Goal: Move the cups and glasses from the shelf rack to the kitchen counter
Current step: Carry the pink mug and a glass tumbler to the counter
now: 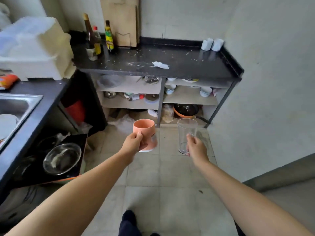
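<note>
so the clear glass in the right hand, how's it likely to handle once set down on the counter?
The clear glass looks rigid and probably fragile, being thin and see-through. It is tall and narrow, so it may tip if set down off-level. Its smooth wall could be slippery; the right hand holds it low by the side, with no handle showing.

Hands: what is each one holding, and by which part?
The left hand grips the orange mug by its handle. The right hand holds the clear glass by its handle, near the lower side.
</note>
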Tool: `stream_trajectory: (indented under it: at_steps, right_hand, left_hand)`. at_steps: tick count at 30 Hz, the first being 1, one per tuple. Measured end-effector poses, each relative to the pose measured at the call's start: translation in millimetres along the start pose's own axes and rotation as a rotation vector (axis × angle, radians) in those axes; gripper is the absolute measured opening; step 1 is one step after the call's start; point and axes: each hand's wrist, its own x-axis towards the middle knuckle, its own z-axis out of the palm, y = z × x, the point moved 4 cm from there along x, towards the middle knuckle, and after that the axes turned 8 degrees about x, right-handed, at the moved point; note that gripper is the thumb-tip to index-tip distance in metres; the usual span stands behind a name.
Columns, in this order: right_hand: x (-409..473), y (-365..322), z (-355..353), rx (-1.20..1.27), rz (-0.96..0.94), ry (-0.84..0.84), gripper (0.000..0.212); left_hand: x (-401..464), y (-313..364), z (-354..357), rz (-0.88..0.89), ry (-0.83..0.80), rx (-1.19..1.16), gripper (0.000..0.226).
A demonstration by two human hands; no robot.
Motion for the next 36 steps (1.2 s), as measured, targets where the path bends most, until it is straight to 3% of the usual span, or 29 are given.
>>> stream_trajectory:
  at_steps: [5,16,36]
  right_hand:
    - [69,-14,-22,0.003,0.024,0.089,0.044]
    - [253,-110,-34,0.131,-0.001,0.274,0.045]
    - [614,-241,-52,0.118,-0.025,0.154,0.047]
  left_hand:
    - [79,34,48,-0.004,-0.088,0.015,0.033]
    - [271,183,126,0.094,-0.270,0.083,0.031]
    - [555,357,274,0.079,-0.218,0.090,0.025]
